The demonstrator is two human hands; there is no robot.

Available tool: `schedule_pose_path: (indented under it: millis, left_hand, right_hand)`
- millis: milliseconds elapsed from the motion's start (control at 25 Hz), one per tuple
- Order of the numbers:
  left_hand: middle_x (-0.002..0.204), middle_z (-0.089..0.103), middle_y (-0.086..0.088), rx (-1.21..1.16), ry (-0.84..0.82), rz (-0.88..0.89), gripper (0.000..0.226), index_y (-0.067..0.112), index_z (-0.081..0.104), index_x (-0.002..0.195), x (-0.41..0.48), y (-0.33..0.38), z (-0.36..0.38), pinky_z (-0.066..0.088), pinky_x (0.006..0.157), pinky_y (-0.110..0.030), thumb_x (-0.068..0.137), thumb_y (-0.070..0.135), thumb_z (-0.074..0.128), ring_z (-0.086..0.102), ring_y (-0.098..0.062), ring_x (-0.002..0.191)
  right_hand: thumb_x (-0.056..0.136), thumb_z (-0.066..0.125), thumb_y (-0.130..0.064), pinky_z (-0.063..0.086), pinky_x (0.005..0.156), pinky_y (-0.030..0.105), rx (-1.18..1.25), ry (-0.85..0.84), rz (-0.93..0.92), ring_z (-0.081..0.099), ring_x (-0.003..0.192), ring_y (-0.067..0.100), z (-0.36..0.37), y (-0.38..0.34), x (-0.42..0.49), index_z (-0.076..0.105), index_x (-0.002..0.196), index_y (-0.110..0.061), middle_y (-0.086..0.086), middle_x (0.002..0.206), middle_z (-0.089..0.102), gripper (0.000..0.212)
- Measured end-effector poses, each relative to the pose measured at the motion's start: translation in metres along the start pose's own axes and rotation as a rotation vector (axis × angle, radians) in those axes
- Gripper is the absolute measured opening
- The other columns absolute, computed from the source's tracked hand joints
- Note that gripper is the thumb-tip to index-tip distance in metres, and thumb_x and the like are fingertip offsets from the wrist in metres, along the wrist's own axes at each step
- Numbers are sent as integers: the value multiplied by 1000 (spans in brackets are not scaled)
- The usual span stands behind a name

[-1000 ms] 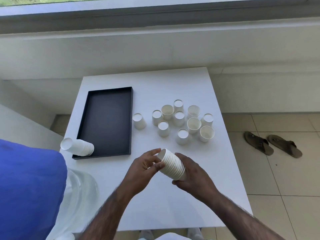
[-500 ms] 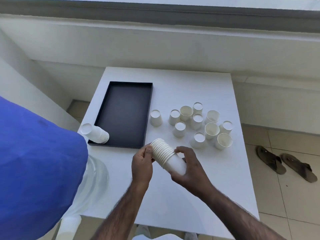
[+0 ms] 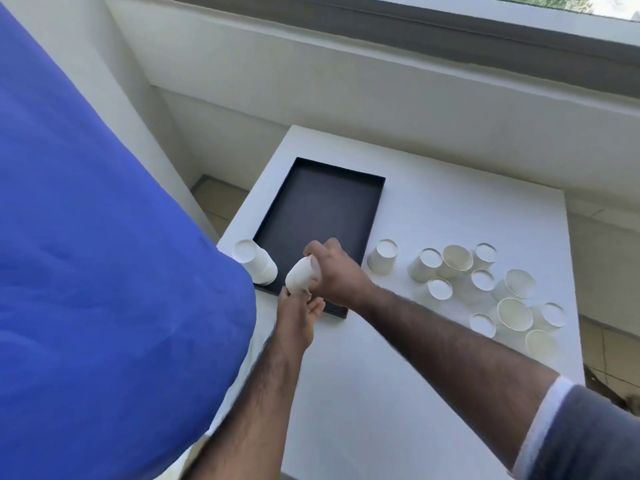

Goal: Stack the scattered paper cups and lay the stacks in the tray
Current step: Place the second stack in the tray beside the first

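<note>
A stack of white paper cups (image 3: pixel 300 277) is held over the near end of the black tray (image 3: pixel 332 188), base pointing left. My right hand (image 3: pixel 337 273) grips the stack from above. My left hand (image 3: pixel 299 311) holds it from below. Another stack of cups (image 3: pixel 254 261) lies on its side in the tray's near left corner. Several loose white cups (image 3: pixel 453 261) stand scattered on the white table (image 3: pixel 433 216) to the right of the tray, some upright, some upside down.
A large blue cloth shape (image 3: pixel 104 254) fills the left side and hides the table's left edge. A white wall and window ledge (image 3: pixel 381 84) run behind the table. Tiled floor (image 3: pixel 214 199) shows past the table's left and right edges.
Both hands carried the stack leftward from the table's front middle to above the tray's near end. The camera swung left and tilted, so the table now sits lower right.
</note>
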State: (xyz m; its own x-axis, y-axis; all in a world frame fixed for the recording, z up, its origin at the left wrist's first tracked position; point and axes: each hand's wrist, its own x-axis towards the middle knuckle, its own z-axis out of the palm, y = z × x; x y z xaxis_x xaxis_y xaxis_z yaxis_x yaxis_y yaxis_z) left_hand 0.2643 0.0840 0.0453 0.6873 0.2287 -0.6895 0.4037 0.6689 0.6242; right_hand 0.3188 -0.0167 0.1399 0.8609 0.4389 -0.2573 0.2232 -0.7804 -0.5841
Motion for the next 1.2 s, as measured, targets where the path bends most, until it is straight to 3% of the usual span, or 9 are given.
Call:
schedule_pose_path:
  millis: [240,400,600,680,840,920,1000,1080,1200]
  left_hand:
    - [140,56,-21,-34,127,-61,47,4,47,144,31,16,-2,51,96,-40,99,-6,37,64,-27,97]
    - [134,59,-16,18,144,-45,46,7,50,142,36,16,8,52,92,-35,97,0,45,63,-27,112]
    - [95,60,-1,45,218,5,32,16,61,115,32,17,7,45,63,-23,96,-1,42,52,-13,71]
    - [90,55,-5,90,204,32,34,14,62,118,31,18,3,41,60,-23,93,0,43,46,-13,64]
    - [97,63,-6,145,234,96,49,14,57,131,24,21,2,47,65,-26,87,-2,46,49,-16,67]
    - [90,60,-5,167,279,101,44,12,56,130,14,20,2,45,60,-27,88,0,46,46,-17,62]
    - [87,58,-2,296,338,157,45,7,54,133,-2,7,0,50,63,-33,89,5,47,50,-21,65]
    - [111,64,-1,626,303,223,47,11,52,138,-25,-20,-13,52,82,-37,91,9,50,62,-26,92]
    - [141,54,1,1214,-6,356,38,16,56,137,-66,-81,-41,42,97,-26,100,15,55,56,-17,114]
  right_hand:
    - [86,60,-9,55,78,44,-190,-96,-59,60,95,35,10,-3,63,46,125,-14,12,120,52,42]
    - [83,72,-21,56,85,46,-241,-181,-94,59,102,30,15,-3,82,51,123,-21,6,116,54,45]
    - [80,80,-31,56,78,40,-174,-197,-91,61,101,26,24,-11,90,56,122,-17,5,115,62,50]
    - [78,81,-37,55,70,36,-140,-203,-73,62,99,26,26,-7,88,57,118,-17,5,112,64,51]
    - [85,73,-19,51,96,41,-93,-150,-33,56,119,27,21,17,70,44,146,-19,9,132,59,68]
    - [88,71,-18,48,98,35,-13,-70,23,56,121,25,14,34,44,42,150,-19,10,134,59,68]
    - [90,69,-20,47,93,32,54,-28,102,60,115,23,19,65,-2,50,144,-19,7,129,61,57]
    - [92,68,-26,47,92,30,47,-71,186,61,110,19,39,107,-69,55,139,-23,3,128,61,48]
    - [94,63,-34,44,95,26,-47,-171,282,58,116,16,82,175,-194,55,135,-28,-2,130,58,43]
